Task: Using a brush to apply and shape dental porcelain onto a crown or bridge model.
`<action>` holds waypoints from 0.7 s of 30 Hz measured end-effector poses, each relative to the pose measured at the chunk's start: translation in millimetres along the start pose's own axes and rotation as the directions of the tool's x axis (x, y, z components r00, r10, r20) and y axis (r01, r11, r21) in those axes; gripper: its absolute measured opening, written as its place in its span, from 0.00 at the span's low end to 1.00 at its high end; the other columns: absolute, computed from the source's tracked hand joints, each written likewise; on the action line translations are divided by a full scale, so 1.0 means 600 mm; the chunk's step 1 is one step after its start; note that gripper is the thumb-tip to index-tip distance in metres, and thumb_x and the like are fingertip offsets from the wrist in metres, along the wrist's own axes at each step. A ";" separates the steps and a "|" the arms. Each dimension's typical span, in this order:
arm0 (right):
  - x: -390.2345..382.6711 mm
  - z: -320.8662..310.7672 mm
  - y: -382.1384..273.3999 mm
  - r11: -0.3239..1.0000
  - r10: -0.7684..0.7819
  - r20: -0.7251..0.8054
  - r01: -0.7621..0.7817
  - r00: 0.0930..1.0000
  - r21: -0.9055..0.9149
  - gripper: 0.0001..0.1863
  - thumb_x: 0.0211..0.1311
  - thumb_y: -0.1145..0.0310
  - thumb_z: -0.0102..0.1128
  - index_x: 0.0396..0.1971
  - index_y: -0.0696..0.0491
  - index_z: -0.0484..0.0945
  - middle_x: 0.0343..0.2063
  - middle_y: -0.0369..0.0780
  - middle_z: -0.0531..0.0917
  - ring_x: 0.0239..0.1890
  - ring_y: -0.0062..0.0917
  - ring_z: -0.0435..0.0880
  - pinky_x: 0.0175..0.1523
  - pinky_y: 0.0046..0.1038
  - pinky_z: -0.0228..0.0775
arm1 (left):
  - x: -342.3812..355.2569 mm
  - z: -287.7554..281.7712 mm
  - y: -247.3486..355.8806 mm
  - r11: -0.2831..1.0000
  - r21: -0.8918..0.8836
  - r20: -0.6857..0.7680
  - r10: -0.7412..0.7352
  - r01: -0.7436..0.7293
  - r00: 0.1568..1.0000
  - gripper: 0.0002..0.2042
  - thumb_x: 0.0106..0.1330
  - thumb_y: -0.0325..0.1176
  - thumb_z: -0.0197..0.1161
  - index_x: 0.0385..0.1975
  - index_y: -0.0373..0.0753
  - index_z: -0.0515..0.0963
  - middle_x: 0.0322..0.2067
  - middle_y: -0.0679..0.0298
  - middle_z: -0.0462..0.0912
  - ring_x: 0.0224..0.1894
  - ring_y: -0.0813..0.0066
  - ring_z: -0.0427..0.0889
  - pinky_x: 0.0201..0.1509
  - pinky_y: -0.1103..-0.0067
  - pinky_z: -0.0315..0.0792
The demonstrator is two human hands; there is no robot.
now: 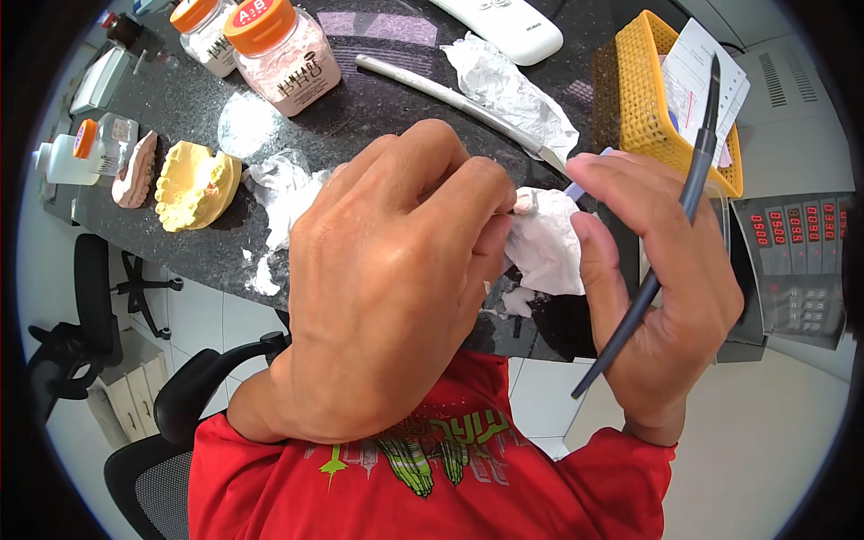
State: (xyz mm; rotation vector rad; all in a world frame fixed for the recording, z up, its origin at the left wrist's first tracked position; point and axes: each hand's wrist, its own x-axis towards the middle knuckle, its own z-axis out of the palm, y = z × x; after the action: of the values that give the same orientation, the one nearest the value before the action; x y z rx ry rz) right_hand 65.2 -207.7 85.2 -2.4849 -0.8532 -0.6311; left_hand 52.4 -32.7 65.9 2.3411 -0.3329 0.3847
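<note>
My left hand (387, 270) is curled closed, palm turned down, over the near part of the bench. A crumpled white tissue (551, 247) comes out from its fingers toward the right; anything else inside the grip is hidden. My right hand (661, 261) holds a slim dark-blue brush (691, 193) slantwise, crossing behind the fingers, its dark pointed tip up and its handle end down near the wrist. The right thumb and index finger sit apart, close to the tissue. A small lilac piece (574, 191) shows beside the index fingertip, partly covered.
A yellow dental model (193, 189) and a pink one (135, 171) stand at left. Orange-lidded powder jars (292, 67) are behind them. A long metal instrument (432, 87) lies by more tissue (513, 85). At right are a yellow basket (630, 99) and a panel with red digits (796, 261).
</note>
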 end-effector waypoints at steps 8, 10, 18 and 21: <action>0.001 0.025 0.002 0.976 0.052 0.058 -0.063 0.997 0.206 0.18 0.47 0.83 0.64 0.42 0.58 0.82 0.34 0.43 0.85 0.37 0.31 0.83 0.44 0.27 0.73 | -0.002 0.004 -0.003 0.999 0.035 0.005 -0.002 0.002 1.000 0.09 0.46 0.19 0.68 0.28 0.35 0.79 0.24 0.62 0.73 0.25 0.71 0.78 0.28 0.78 0.71; 0.001 0.028 0.005 0.978 0.049 0.073 -0.062 0.996 0.200 0.19 0.46 0.83 0.65 0.43 0.58 0.82 0.35 0.44 0.85 0.37 0.31 0.83 0.43 0.27 0.74 | -0.002 0.003 -0.005 0.998 0.055 0.007 0.001 -0.001 1.000 0.09 0.46 0.19 0.68 0.28 0.35 0.79 0.24 0.62 0.73 0.25 0.71 0.77 0.28 0.78 0.71; 0.009 0.026 0.006 0.983 0.020 0.150 -0.047 0.988 0.180 0.24 0.42 0.83 0.65 0.46 0.57 0.81 0.36 0.44 0.85 0.37 0.32 0.83 0.42 0.27 0.74 | -0.002 0.000 -0.008 1.000 0.010 0.009 0.004 -0.004 1.000 0.09 0.46 0.20 0.68 0.28 0.36 0.79 0.24 0.63 0.73 0.25 0.70 0.77 0.28 0.77 0.71; 0.009 0.029 0.007 0.978 0.039 0.160 -0.070 0.986 0.197 0.25 0.41 0.83 0.66 0.46 0.56 0.81 0.35 0.43 0.85 0.37 0.31 0.83 0.42 0.27 0.73 | -0.002 -0.002 -0.009 1.000 0.004 0.011 -0.022 0.022 1.000 0.09 0.46 0.19 0.68 0.28 0.36 0.79 0.24 0.62 0.73 0.26 0.70 0.78 0.28 0.77 0.71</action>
State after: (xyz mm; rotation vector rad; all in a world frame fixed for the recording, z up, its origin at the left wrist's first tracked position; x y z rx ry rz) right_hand 76.5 -199.3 73.2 -2.3850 -0.8567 -0.3162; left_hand 53.0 -28.0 63.1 2.3494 -0.3115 0.3618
